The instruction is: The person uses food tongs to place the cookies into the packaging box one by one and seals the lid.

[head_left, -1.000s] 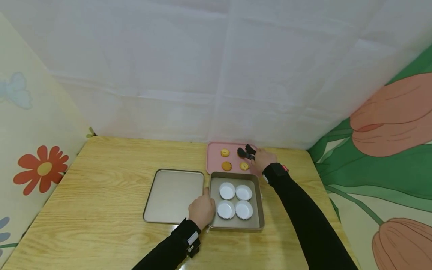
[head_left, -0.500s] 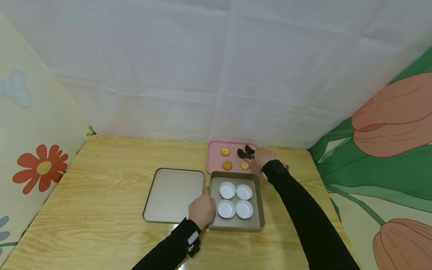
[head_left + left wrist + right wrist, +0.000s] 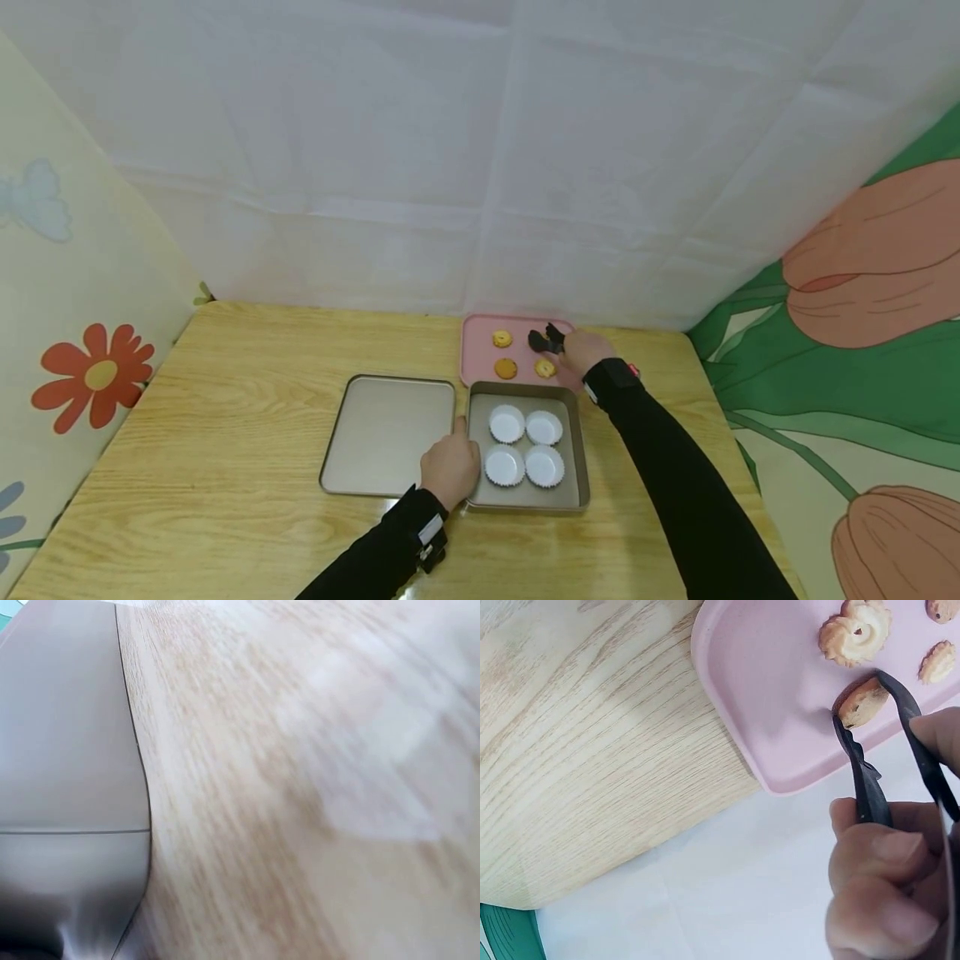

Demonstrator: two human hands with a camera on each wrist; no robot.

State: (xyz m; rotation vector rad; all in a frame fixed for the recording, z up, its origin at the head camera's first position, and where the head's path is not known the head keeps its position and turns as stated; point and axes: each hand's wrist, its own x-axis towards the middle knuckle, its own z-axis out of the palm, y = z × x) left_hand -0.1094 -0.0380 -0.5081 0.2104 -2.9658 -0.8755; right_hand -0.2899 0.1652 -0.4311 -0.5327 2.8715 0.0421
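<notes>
Head: even, flat light, a bit dim, source out of frame; fine detail soft, wide-angle stretch toward edges. Faint shadow on the table (image 3: 225,433) beside the right sleeve (image 3: 675,475), small glare spots by the left sleeve (image 3: 367,554). Left wrist: brighter, hazy; pale reflection washes out blurry wood grain. Right wrist: pink tray (image 3: 772,735) fairly crisp, soft shadow by gripped cookie (image 3: 864,703); nearest fingers (image 3: 874,919) blurred.

No text is readable (white wrist tag (image 3: 431,529) too small).
</notes>
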